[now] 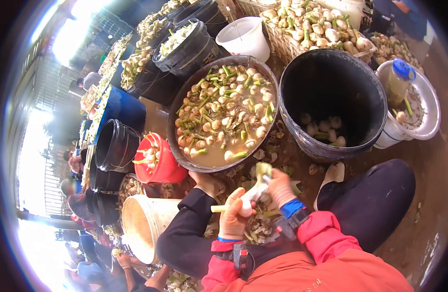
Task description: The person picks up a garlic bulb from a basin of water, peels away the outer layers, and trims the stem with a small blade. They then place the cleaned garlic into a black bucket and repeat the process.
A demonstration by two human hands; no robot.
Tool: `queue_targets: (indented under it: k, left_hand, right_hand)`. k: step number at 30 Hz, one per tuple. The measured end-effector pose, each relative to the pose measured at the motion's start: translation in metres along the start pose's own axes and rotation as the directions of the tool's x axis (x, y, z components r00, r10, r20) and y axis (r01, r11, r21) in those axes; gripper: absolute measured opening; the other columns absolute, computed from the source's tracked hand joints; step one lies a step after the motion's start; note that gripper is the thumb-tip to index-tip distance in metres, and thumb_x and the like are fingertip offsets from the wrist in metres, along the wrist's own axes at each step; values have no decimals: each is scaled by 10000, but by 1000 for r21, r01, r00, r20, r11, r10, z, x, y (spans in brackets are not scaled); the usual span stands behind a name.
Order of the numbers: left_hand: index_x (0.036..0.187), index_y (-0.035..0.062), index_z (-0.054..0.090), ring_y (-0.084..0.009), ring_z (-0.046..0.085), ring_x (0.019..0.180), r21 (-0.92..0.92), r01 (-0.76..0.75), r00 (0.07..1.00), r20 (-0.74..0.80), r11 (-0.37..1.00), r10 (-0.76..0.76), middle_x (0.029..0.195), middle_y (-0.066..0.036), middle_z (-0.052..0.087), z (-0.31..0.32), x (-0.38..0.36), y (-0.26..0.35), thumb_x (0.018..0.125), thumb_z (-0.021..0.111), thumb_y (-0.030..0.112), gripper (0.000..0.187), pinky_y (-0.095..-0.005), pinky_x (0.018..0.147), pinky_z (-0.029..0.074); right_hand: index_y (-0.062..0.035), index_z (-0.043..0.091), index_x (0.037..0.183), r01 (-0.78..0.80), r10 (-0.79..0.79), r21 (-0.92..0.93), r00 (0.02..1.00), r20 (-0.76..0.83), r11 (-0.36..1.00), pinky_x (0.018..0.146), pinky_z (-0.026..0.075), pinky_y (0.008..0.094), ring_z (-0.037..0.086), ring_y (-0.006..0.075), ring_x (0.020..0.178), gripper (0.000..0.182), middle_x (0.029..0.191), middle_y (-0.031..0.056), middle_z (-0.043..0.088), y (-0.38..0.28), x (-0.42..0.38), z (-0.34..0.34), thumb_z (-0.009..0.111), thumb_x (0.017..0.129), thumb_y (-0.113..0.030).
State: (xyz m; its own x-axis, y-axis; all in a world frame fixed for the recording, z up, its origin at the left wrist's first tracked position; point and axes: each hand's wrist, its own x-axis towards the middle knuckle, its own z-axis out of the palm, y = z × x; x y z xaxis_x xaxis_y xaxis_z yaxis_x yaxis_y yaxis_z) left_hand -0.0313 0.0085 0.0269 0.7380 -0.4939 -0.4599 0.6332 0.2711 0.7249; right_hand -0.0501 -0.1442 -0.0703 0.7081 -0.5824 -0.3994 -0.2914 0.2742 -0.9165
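Note:
My left hand [232, 219], in a pale orange glove, is closed around a white garlic bulb [245, 208]. A cut yellowish stem [219, 209] juts out to the left between its fingers. Close by on the right, my gloved right hand [281, 189] pinches a strip of pale green and white garlic peel [261, 182], which stretches up from the bulb. A small shiny bit shows at its fingertips; I cannot tell whether it is a blade. Loose peelings [260, 226] lie on the ground below both hands.
Ahead stands a wide basin [174, 141] of murky water with floating bulbs. A black bucket [301, 141] holding several bulbs is to its right, beside a white bucket [430, 114] with a bottle. A red bucket [171, 163] and a cream bucket [158, 214] stand left. People sit at far left.

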Motion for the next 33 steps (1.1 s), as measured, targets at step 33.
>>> queue_targets:
  k: [33]
  left_hand:
    - [1078,55,524,-255,588,961,138,-312,950,27,940,311,1056,-124,590,-18,7,4,811,664,115,307,-380,810,513]
  right_hand:
    - [-50,557,1158,271,-333,217,879,342,938,787,459,251,578,163,910,368,1026,79,617,-50,-49,18,503,823,93]
